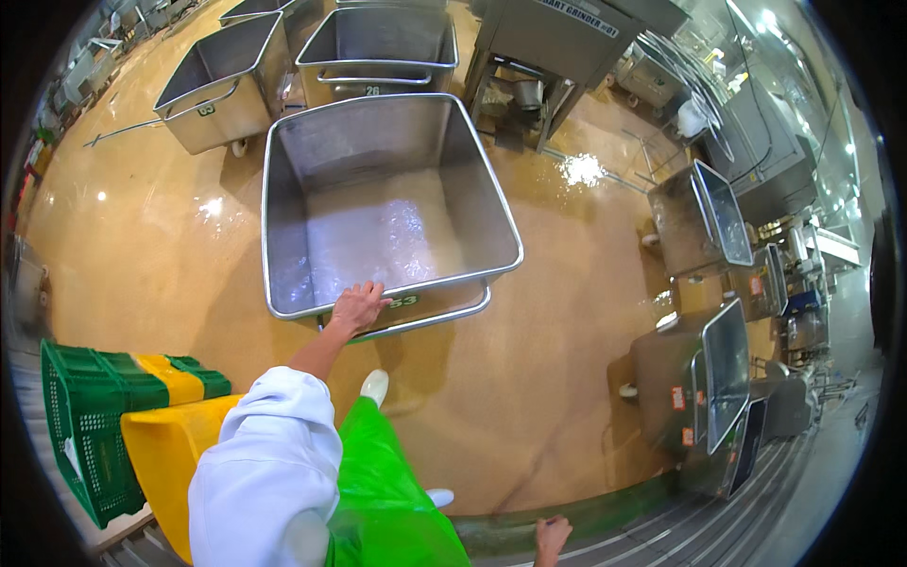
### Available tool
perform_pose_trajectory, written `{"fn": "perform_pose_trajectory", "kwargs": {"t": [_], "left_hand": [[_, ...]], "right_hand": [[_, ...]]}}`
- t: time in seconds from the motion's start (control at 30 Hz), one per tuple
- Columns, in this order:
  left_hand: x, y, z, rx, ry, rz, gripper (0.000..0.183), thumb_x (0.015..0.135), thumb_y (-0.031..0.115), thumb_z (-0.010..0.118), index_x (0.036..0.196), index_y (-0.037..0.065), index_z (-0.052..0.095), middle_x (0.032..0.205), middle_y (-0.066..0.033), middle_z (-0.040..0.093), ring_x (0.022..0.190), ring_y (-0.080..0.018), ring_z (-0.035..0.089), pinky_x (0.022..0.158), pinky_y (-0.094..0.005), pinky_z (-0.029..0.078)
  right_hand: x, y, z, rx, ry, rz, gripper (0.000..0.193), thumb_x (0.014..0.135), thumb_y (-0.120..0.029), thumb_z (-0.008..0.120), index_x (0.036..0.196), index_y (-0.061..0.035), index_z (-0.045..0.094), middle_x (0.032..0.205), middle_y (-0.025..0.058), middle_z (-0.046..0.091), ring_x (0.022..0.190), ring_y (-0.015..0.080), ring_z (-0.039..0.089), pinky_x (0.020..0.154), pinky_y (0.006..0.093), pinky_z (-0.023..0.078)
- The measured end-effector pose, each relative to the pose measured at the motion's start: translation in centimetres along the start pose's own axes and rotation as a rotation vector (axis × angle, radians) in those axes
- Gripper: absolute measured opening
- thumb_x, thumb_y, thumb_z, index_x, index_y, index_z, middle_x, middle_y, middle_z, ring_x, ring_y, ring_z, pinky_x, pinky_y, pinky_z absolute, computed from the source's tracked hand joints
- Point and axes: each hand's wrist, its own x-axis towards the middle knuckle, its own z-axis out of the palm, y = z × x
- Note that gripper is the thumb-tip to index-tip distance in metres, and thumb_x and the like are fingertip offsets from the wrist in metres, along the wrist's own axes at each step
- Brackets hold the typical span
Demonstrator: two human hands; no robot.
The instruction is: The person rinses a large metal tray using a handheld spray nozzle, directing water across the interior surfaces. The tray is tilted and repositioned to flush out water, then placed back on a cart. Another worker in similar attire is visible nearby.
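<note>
A large, square stainless-steel tub cart [293, 236] stands in front of me, with what looks like a little water on its bottom. My left hand [359, 307] is closed over its near rim, left of the middle, fingers curled over the edge. Just below that hand runs the cart's tubular push handle [444, 318]. My right hand [553, 535] hangs low near the bottom edge, away from the cart, its fingers curled in with nothing visible in them. A white sleeve [269, 463] covers my left arm, and a green apron [387, 482] hangs below.
More steel carts [227, 90] stand beyond the tub, and several others [680, 378] line the right side. A steel machine on legs [567, 42] is at the far right. Green crates [94, 425] and a yellow bin [161, 444] stand at my left. The brown floor [557, 378] looks wet.
</note>
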Motion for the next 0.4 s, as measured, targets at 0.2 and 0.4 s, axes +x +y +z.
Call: {"fn": "perform_pose_trajectory", "kwargs": {"t": [0.2,0.4], "left_hand": [[7.1,-7.6,0.1,0.021,0.037,0.068,0.038,0.103,0.046,0.058,0.109,0.009,0.06,0.099,-0.0145,0.066,0.088,-0.0364,0.07,0.078,-0.0491,0.056],[9.8,-12.8,-0.5,0.133,0.031,0.103,0.038,0.101,0.046,0.06,0.109,0.008,0.059,0.099,-0.0124,0.063,0.087,-0.0336,0.067,0.075,-0.047,0.051]], "right_hand": [[-0.4,3.2,4.3,-0.137,-0.122,-0.03,0.046,0.089,-0.051,0.069,0.113,-0.0122,0.069,0.113,0.0134,0.063,0.105,0.0391,0.057,0.088,0.0551,0.049],[-2.3,7.0,8.6,-0.274,-0.114,-0.195,0.049,0.094,-0.053,0.064,0.113,-0.0103,0.077,0.116,0.0298,0.061,0.096,0.0474,0.055,0.076,0.0593,0.049]]}}
